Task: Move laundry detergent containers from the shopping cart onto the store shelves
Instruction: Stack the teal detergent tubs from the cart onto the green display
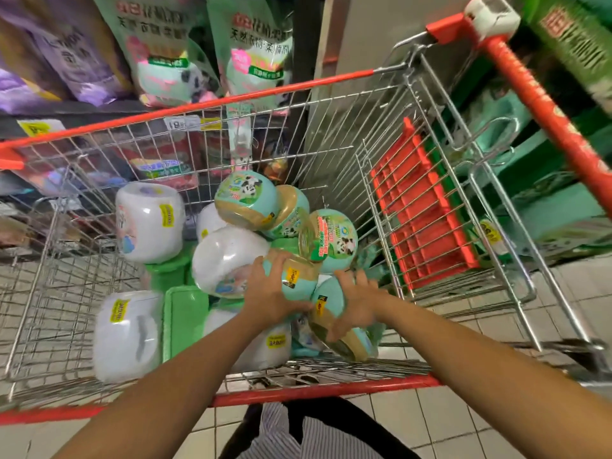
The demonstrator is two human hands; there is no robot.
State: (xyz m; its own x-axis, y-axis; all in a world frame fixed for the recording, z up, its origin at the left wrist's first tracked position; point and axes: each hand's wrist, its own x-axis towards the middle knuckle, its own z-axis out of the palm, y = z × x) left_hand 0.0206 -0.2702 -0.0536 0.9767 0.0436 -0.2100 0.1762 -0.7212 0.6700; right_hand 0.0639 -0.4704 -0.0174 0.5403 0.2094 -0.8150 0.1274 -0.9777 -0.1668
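Observation:
Both my arms reach down into a wire shopping cart with red rims. My left hand grips a teal detergent tub with a tan band and a yellow sticker. My right hand holds a second teal tub lying beside and below the first. More teal panda-label tubs are piled behind them, and white tubs lie to the left with green lids between. Store shelves stand beyond the cart.
Shelves behind the cart hold mint-green refill pouches and purple pouches, with yellow price tags on the shelf edge. The cart's red child-seat flap and handle are on the right. Green boxes stand far right. Tiled floor lies below.

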